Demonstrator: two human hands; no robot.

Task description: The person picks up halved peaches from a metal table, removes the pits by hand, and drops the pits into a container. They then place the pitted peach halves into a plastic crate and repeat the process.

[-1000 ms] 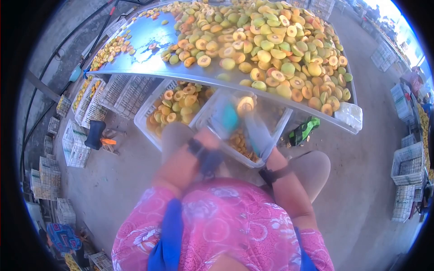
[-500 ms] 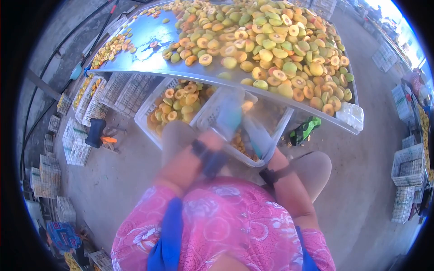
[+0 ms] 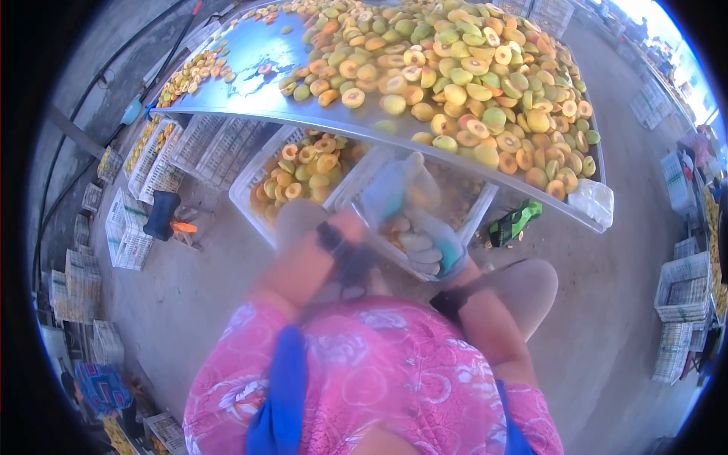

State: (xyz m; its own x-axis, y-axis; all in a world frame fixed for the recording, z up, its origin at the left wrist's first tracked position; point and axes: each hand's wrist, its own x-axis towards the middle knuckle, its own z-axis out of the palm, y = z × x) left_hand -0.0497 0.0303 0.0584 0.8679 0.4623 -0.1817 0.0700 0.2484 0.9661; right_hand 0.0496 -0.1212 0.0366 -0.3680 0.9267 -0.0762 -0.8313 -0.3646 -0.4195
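Observation:
My left hand (image 3: pixel 388 191), in a grey and teal glove, is over the crate (image 3: pixel 481 211) between my knees. Its fingers are blurred, and what they hold cannot be made out. Lower and to the right, my gloved right hand (image 3: pixel 434 246) has its fingers curled in above the same crate; anything inside them is hidden. Fruit halves lie partly hidden in this crate. Beside it on the left stands a crate full of fruit halves (image 3: pixel 307 171). Above both, a metal table (image 3: pixel 250 102) carries a large heap of cut fruit (image 3: pixel 470 83).
A clear plastic-wrapped block (image 3: pixel 591 203) sits at the table's right corner. Under it lies a green and black bag (image 3: pixel 514 224). White crates (image 3: pixel 130 231) stand at the left, more (image 3: pixel 682 288) at the right. A dark-topped stool (image 3: pixel 161 216) is at the left. Another person (image 3: pixel 102 387) is at lower left.
My left hand's fingers now point up toward the table edge. My right hand's fingers have turned left and curled in over the crate. The camera view has shifted slightly.

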